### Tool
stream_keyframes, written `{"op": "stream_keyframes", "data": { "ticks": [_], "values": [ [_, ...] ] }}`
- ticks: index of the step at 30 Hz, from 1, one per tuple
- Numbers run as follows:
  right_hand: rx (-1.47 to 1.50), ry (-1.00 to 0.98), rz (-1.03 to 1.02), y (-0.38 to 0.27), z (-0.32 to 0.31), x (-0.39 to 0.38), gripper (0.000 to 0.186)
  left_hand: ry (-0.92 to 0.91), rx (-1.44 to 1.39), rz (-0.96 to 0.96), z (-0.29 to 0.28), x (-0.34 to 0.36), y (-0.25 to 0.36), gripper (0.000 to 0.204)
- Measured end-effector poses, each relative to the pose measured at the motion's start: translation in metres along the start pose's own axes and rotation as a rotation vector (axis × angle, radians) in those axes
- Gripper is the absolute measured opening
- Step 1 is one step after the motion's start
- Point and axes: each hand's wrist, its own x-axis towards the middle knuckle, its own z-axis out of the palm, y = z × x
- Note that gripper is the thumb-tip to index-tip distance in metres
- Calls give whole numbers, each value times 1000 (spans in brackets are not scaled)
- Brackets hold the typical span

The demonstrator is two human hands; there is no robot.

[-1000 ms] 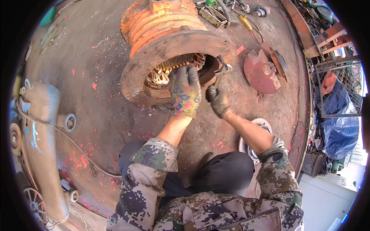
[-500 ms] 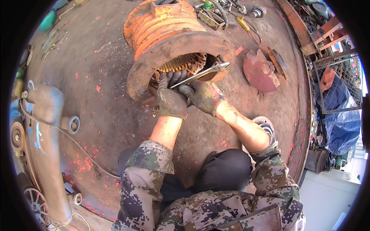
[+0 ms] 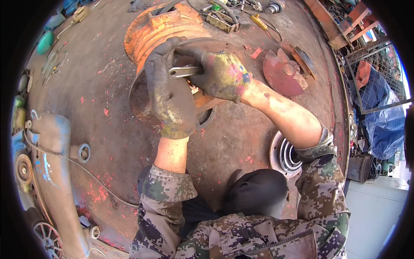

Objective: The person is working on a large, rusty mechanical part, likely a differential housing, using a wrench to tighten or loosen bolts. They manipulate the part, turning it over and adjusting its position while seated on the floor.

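My right hand (image 3: 226,75), in a worn, paint-spotted work glove, grips a steel wrench (image 3: 182,71). One bright end of it sticks out of the fingers toward my left hand; the rest is hidden. My left hand (image 3: 170,95), gloved too, is raised beside that end with its fingers stretched upward. Whether it touches the wrench I cannot tell. Both hands are in front of the flanged mouth of an orange ribbed motor housing (image 3: 172,28), which lies on its side. They cover most of the opening and the windings inside.
Right of the housing lie a dark red fan-shaped plate (image 3: 282,75) and a round disc (image 3: 303,62). A ringed metal part (image 3: 285,155) sits by my right knee. Tools and a metal box (image 3: 222,21) are beyond the housing. A blue-grey cylinder (image 3: 56,164) and a cable stand left.
Both hands have come up and out of the housing's mouth, nearer to me. My left fingers have straightened upward, and the wrench has turned so that only one end shows.
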Motion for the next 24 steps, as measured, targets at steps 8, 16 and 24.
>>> {"op": "stream_keyframes", "data": {
  "ticks": [8,16,24],
  "values": [
    [-147,-53,122,5,12,-5,23,-73,125,-109,-8,-2,-15,56],
    [2,534,-250,38,6,-49,45,-19,-137,-67,5,12,-25,43],
    [745,330,397,170,2,-41,85,-448,785,-9,128,79,-49,31]
  ]
}}
